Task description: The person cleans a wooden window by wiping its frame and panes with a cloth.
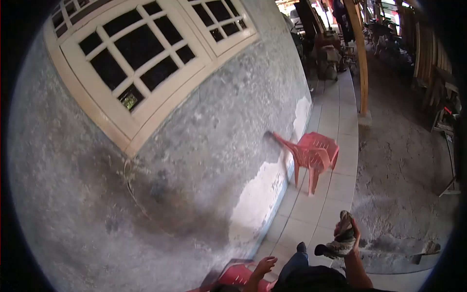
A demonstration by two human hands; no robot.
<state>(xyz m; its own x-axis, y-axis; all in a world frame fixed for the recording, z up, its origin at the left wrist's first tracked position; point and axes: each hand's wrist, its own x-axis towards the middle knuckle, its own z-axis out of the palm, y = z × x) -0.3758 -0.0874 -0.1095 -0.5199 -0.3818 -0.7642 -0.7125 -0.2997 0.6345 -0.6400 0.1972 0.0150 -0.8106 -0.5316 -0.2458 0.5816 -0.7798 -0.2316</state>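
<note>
My right hand (356, 234) is wrapped round a worn, light and dark shoe-like object (342, 240), held up at the lower right above the tiled walkway's edge. At the bottom, my left hand (265, 265) has its fingers slightly bent and apart, with nothing in them. It is above a red plastic chair (235, 275), which is partly cut off by the frame and lies beside the wall. My leg and a dark foot show between the two hands.
Ahead on the tiled walkway (336, 194), a red plastic chair (316, 151) stands against the grey wall (209, 131). A window (137, 47) is at upper left. Farther off are a wooden post (361, 58), cluttered items, and a rough dirt floor (394, 160) to the right.
</note>
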